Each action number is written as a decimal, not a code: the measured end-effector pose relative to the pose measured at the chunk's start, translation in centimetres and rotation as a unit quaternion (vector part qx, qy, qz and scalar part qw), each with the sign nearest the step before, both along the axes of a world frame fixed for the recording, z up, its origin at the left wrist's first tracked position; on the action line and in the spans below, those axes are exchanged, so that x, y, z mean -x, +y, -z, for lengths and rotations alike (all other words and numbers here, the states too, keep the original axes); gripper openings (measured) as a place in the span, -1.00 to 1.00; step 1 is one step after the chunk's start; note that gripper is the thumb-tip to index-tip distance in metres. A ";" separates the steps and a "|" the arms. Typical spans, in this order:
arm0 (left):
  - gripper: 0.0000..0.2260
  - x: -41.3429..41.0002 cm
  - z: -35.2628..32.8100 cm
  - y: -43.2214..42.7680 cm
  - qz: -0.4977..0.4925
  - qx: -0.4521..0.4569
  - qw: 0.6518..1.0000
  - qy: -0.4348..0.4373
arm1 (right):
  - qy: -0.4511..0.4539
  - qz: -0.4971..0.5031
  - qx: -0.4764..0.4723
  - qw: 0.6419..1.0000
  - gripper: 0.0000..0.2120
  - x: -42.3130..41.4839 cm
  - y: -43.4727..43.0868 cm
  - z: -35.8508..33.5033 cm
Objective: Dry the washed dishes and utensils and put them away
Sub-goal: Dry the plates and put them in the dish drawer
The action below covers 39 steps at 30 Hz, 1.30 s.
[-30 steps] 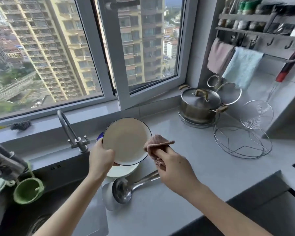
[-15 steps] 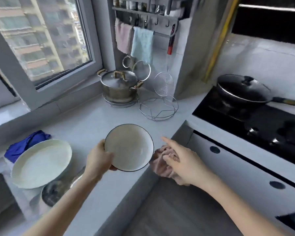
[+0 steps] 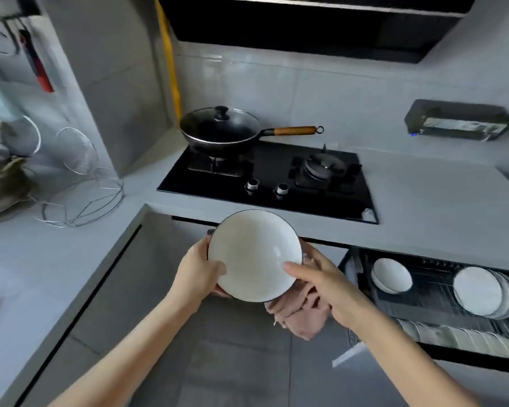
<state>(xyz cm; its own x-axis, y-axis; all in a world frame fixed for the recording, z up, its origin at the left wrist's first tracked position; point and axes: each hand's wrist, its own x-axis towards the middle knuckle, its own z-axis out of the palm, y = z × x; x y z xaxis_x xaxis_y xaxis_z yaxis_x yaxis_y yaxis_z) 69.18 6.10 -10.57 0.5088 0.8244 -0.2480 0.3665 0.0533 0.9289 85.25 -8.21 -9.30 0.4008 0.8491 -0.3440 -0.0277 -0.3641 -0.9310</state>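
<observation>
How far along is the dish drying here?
Partly done, it seems. Several white plates and a bowl already stand in the open drawer rack under the counter. In hand now: both the left hand and right hand hold a white dish, with the pink cloth bunched under the right one. This dish is not yet racked; what else waits by the sink is out of view.

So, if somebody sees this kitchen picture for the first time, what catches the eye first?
First the white bowl at the centre, held by the left hand and the right hand, which also grips a pink cloth. Then the black lidded wok on the stove behind, and the open dish drawer at lower right.
</observation>
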 end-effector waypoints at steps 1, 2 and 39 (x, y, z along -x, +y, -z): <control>-0.59 -2.5 0.3 -1.4 0.018 0.008 1.000 0.001 | 0.033 0.008 0.004 0.999 -0.66 -2.2 -1.9 -0.3; -0.54 -4.9 0.7 -2.8 0.037 0.015 0.999 0.003 | 0.038 0.015 0.012 0.999 -0.72 -4.2 -3.7 -0.2; -0.86 -45.9 21.5 -9.8 0.068 0.407 0.887 0.207 | 0.011 0.413 0.383 0.826 -0.72 -47.7 -14.0 32.5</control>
<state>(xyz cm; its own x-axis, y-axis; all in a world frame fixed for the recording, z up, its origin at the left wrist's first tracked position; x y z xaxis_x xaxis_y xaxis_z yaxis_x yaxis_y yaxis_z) 115.09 -3.65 -32.03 0.3151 0.2243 -0.9222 0.7218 0.5743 0.3863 132.96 -22.24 -41.82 0.7213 -0.1811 -0.6685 -0.5745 -0.6956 -0.4315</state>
